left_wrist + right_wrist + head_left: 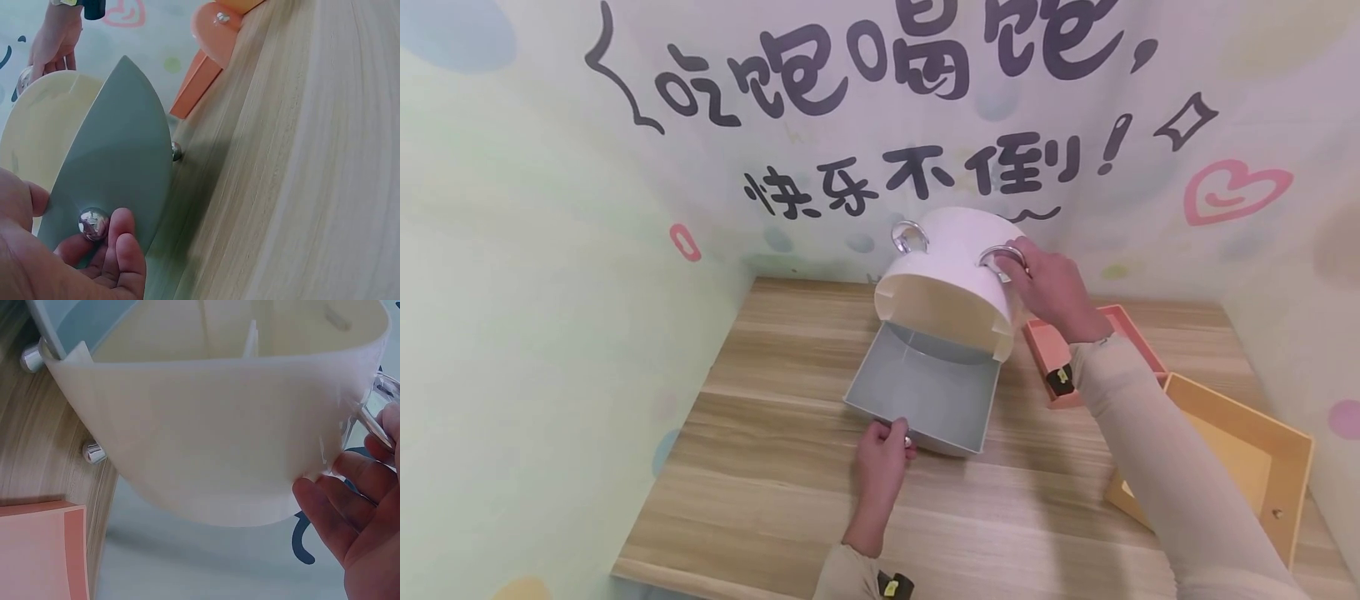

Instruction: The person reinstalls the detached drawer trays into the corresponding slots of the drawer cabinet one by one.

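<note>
White container (964, 235) and grey drawer (925, 387) meet at the frame's centre. Right hand (1054, 285) grips the container's metal handle (987, 255); left hand (882, 457) pinches the drawer's front.

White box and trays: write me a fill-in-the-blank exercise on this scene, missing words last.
1. The left hand grips the gray tray by its front, at a round metal ____.
2. The right hand holds the white box by a silver ____.
3. In the head view, the pink tray lies to the ____ of the white box.

Missing words: knob; handle; right.
</note>
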`<state>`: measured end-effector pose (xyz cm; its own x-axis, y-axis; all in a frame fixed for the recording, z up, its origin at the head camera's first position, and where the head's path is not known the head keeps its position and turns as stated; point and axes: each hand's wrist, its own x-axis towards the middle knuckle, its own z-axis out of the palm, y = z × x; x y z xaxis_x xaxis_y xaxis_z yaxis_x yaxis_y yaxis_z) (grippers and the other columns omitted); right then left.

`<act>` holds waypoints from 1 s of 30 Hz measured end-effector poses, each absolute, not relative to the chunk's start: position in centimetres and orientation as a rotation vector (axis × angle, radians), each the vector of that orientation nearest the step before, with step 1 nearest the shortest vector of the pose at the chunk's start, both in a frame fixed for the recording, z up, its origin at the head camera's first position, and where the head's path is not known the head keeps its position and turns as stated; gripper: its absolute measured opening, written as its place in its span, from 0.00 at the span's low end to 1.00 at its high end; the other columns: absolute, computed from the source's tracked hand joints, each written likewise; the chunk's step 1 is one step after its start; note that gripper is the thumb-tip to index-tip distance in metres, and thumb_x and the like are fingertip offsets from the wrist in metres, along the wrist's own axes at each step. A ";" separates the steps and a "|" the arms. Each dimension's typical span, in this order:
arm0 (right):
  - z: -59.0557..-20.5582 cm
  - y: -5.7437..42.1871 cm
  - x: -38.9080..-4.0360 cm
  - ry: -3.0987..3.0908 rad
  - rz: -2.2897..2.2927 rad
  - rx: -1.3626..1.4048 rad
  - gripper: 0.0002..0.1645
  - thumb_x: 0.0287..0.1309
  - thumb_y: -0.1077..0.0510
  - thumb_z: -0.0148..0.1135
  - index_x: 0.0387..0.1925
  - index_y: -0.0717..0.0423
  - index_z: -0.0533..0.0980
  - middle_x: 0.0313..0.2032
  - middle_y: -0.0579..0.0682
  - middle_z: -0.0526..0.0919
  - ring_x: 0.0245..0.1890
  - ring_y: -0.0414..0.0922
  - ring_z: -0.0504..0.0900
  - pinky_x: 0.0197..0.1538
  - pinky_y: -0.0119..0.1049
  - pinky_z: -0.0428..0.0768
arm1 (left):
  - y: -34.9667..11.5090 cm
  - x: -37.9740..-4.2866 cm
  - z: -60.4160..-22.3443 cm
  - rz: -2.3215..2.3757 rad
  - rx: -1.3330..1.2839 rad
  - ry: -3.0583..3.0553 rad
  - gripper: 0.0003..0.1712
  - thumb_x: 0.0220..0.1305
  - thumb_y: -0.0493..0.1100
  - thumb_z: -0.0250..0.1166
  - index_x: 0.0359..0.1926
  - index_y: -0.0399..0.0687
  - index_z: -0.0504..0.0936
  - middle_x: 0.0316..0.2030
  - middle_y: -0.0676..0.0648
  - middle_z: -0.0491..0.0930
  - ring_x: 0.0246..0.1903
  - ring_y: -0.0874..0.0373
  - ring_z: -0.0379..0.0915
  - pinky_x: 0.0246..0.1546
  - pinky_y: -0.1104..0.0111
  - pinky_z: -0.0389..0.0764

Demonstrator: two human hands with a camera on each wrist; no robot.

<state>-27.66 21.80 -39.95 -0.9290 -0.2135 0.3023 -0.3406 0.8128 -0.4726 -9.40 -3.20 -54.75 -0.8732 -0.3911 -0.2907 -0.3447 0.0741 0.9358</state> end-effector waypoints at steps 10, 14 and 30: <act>-39.9 21.7 -27.7 -2.735 0.778 0.436 0.17 0.75 0.44 0.51 0.46 0.55 0.72 0.27 0.63 0.80 0.31 0.64 0.77 0.36 0.52 0.72 | -3.5 -9.4 -54.7 -1.936 0.775 -2.291 0.11 0.61 0.45 0.60 0.27 0.43 0.74 0.23 0.41 0.85 0.20 0.56 0.83 0.27 0.63 0.84; -40.0 21.7 -27.7 -2.732 0.784 0.442 0.17 0.75 0.45 0.52 0.47 0.55 0.72 0.31 0.63 0.82 0.32 0.64 0.78 0.38 0.53 0.73 | -3.6 -9.5 -54.9 -1.937 0.783 -2.290 0.10 0.61 0.44 0.60 0.27 0.44 0.75 0.24 0.41 0.86 0.20 0.56 0.83 0.27 0.63 0.85; -39.8 21.6 -27.4 -2.735 0.789 0.450 0.16 0.75 0.46 0.52 0.49 0.54 0.73 0.35 0.63 0.84 0.33 0.65 0.79 0.39 0.55 0.75 | -3.6 -9.5 -54.9 -1.961 0.781 -2.252 0.09 0.60 0.42 0.60 0.25 0.44 0.74 0.23 0.41 0.85 0.19 0.57 0.82 0.26 0.65 0.84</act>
<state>-27.43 21.59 -39.83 -0.9186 -0.2211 0.3275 -0.3615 0.8048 -0.4708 -9.49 -3.62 -54.90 -0.8706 -0.4037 -0.2811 -0.3340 0.0654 0.9403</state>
